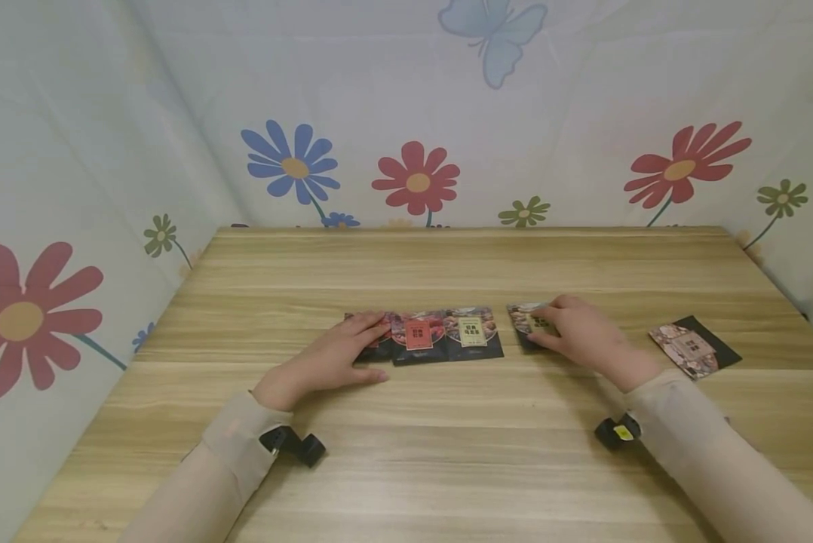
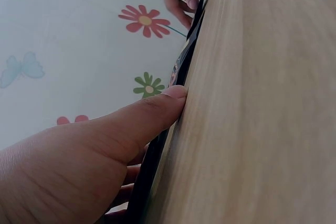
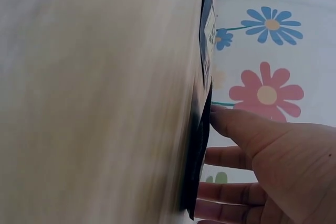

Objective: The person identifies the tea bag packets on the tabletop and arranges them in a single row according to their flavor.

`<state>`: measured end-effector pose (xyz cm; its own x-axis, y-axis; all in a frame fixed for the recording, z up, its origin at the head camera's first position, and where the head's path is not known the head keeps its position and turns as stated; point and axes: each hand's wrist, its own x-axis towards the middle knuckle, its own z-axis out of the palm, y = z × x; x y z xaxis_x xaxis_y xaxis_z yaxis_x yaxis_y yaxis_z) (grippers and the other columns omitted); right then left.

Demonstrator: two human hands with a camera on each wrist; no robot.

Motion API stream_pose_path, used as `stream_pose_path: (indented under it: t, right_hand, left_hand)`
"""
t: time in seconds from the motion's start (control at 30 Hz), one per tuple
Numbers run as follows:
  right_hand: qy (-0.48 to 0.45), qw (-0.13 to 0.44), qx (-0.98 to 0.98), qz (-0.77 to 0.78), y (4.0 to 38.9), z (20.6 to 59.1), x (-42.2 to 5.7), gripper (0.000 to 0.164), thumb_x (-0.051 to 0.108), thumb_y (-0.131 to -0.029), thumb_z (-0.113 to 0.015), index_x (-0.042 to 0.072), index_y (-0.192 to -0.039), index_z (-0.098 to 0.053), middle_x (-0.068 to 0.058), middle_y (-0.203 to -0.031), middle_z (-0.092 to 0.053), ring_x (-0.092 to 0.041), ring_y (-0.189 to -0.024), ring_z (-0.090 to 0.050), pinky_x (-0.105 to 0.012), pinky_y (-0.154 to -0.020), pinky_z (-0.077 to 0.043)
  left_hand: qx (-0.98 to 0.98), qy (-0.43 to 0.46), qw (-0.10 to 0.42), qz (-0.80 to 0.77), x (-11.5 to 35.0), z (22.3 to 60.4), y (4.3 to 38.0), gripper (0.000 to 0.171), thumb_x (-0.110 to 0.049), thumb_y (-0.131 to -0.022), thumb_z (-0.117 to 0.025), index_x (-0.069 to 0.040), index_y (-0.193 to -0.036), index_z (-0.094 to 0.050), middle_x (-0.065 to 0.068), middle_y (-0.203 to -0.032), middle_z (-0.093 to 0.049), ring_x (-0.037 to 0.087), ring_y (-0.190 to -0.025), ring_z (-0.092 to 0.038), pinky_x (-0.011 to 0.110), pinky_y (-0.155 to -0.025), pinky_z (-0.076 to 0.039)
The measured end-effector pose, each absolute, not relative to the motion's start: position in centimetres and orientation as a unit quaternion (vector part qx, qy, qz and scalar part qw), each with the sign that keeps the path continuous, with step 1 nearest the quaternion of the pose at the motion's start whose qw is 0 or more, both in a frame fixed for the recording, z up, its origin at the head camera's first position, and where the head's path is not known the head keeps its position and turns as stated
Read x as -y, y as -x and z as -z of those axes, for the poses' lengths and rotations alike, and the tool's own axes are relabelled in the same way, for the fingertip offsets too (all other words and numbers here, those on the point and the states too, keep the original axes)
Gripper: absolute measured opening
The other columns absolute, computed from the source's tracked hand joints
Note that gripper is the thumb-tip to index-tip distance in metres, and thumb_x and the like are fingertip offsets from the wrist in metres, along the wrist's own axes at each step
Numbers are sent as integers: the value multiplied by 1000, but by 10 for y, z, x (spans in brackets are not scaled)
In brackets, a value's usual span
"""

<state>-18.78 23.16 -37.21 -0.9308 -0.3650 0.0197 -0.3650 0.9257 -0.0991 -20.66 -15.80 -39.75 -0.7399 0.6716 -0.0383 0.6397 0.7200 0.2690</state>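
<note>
Three dark sachets lie side by side on the wooden table in the head view. My left hand (image 1: 332,354) rests with fairly straight fingers over the leftmost sachet (image 1: 376,350) and hides much of it; its thumb touches the table. Beside that one are a red-labelled sachet (image 1: 418,335) and a sachet with a pale yellow label (image 1: 474,332). To their right, across a small gap, my right hand (image 1: 583,332) pinches another sachet with a yellowish label (image 1: 523,329) between thumb and fingers. In the right wrist view this held sachet (image 3: 198,156) tilts slightly off the tabletop.
A pinkish-labelled sachet (image 1: 691,347) lies askew on the table (image 1: 461,445), right of my right hand. Beyond the table's far edge hangs a flower-printed cloth (image 1: 352,83), which also runs along the sides.
</note>
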Motion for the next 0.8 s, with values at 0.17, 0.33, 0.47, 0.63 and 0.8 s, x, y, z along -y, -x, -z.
stream_pose_path:
  t: [0.17,0.33,0.47,0.63,0.8]
  right_hand:
    - [-193,10,980,-49,188,374,-227,49,38,-92,-63,3,-127,-62,-22,-113,-62,-37,-104,-61,-52,-90,-50]
    - [-198,13,979,-53,187,373,-222,49,38,-92,-63,2,-126,-63,-21,-112,-62,-36,-103,-61,-51,-90,-51]
    - [-197,12,979,-55,186,373,-219,49,38,-92,-63,3,-126,-63,-21,-112,-62,-35,-103,-60,-51,-89,-50]
    - [-197,8,979,-54,187,374,-217,49,39,-92,-63,4,-127,-62,-20,-112,-63,-35,-103,-60,-51,-89,-50]
    - [-196,5,979,-54,187,374,-214,49,39,-92,-62,4,-127,-62,-19,-112,-62,-34,-103,-60,-50,-89,-50]
  left_hand:
    - [-925,-353,68,-121,158,397,206,82,-52,-86,-65,-7,-148,-37,14,-158,-28,34,-146,-25,53,-117,-25]
    - [-927,-350,72,-118,158,398,207,82,-52,-86,-65,-8,-149,-36,13,-159,-26,33,-147,-24,52,-118,-25]
    - [-927,-349,72,-121,158,399,208,81,-52,-86,-65,-8,-149,-37,12,-159,-27,33,-147,-24,52,-118,-25]
    - [-926,-348,72,-123,158,399,208,81,-52,-86,-65,-8,-149,-36,12,-159,-26,33,-147,-24,52,-118,-24]
    - [-927,-347,73,-124,158,398,207,81,-52,-86,-65,-9,-149,-37,12,-159,-26,33,-147,-24,52,-118,-24]
